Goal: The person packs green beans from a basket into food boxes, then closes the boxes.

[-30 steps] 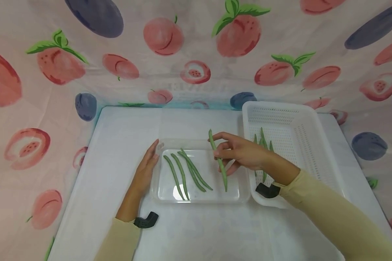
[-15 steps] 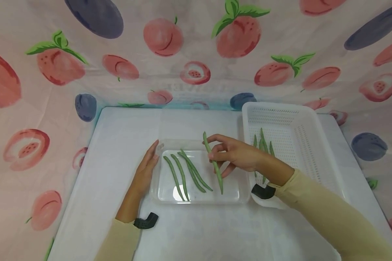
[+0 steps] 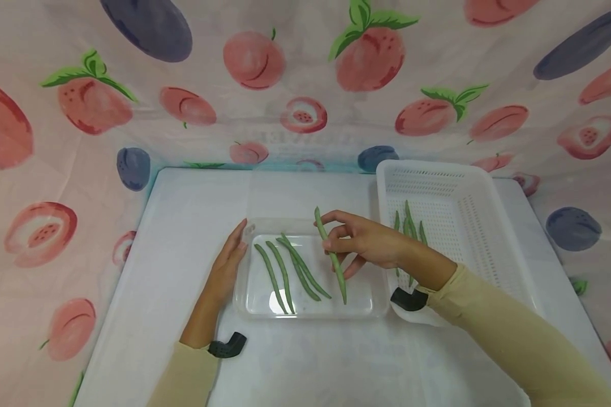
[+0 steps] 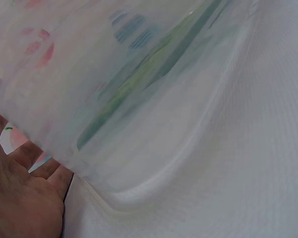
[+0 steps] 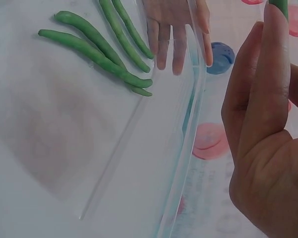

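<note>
Between thumb and fingers, my right hand (image 3: pixel 369 240) pinches a green bean (image 3: pixel 339 274) over the right half of a clear plastic box (image 3: pixel 364 291). Several other beans (image 3: pixel 305 271) lie lengthwise in the box, two of them crossing. My left hand (image 3: pixel 226 264) rests against the box's left wall with its fingers extended. In the left wrist view that hand (image 4: pixel 32 203) sits beside the translucent wall (image 4: pixel 179 134), bean shapes showing through. The right wrist view shows beans (image 5: pixel 94 57) on the box floor and only a tip of the held bean (image 5: pixel 280 6).
A white perforated basket (image 3: pixel 476 226) stands to the right, close to the box, with several beans (image 3: pixel 409 220) in it, partly hidden by my right forearm. White cloth covers the table (image 3: pixel 193 203). Fruit-patterned sheeting (image 3: pixel 198 130) rises behind and at both sides.
My right hand has moved a little left and slightly down with the bean over the box, then nearly stopped. The left hand and the beans in the box have stayed put.
</note>
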Motion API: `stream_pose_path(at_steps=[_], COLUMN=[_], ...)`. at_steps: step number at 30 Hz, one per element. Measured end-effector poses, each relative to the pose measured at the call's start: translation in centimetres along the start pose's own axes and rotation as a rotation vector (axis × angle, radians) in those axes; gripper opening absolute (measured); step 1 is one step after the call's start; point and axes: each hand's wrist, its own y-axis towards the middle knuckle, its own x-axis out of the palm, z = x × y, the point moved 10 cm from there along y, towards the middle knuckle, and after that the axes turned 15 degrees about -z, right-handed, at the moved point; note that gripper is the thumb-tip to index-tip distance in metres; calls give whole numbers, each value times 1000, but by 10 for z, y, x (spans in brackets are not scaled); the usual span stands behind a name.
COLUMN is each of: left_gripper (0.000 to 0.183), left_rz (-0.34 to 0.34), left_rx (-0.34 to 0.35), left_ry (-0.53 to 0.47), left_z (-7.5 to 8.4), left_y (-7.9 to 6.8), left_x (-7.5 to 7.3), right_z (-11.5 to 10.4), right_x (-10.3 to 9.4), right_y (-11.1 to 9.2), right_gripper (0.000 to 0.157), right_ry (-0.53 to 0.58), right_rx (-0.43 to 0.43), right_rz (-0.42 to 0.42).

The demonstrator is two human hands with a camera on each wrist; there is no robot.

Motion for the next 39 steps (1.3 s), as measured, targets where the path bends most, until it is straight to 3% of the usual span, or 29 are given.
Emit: stream_pose_path(at_steps=[21,39], left_gripper=[53,50], left_rz=[-4,-4], left_rx=[1,5], left_ry=[-12,-10], left_z=[-3,-3], left_y=[1,1], left_x=[-1,-2], right_z=[-5,-10], right_x=[0,-4], right_y=[3,-8], right_gripper=[59,41], right_ry=[3,-9], right_rx=[-26,-56], right_rz=[-6,3])
